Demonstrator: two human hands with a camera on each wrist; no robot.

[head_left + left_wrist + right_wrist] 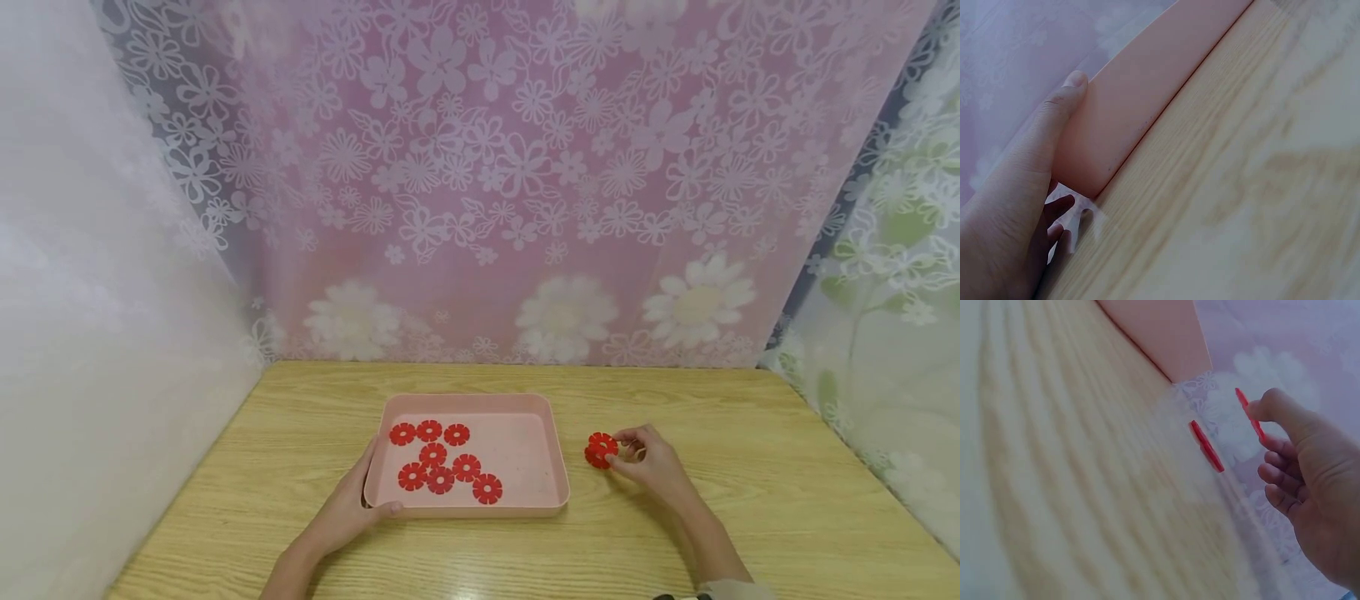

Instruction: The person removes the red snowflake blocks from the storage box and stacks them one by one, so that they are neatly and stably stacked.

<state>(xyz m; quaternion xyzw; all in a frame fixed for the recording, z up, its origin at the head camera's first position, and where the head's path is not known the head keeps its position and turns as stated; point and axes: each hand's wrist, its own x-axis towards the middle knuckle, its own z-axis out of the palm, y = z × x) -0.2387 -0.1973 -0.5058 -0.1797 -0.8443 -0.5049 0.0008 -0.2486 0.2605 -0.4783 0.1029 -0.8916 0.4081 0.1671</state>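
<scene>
My right hand (651,465) pinches a red notched plastic disc (1255,422) between thumb and fingertips, to the right of the tray. Below it a red piece (1208,449) lies on the table, apart from the held disc in the right wrist view; it may be more than one disc stacked. The left hand (348,508) holds the near left corner of a shallow pink tray (551,467), thumb on the front rim and fingers along the left side. Several red discs (487,489) lie in the tray's left and middle, some touching or overlapping.
The wood-grain table (787,500) carries the tray near its middle. A pink floral curtain (480,208) hangs behind the table's far edge. Pale sheets flank the left (112,292) and right (900,333) sides.
</scene>
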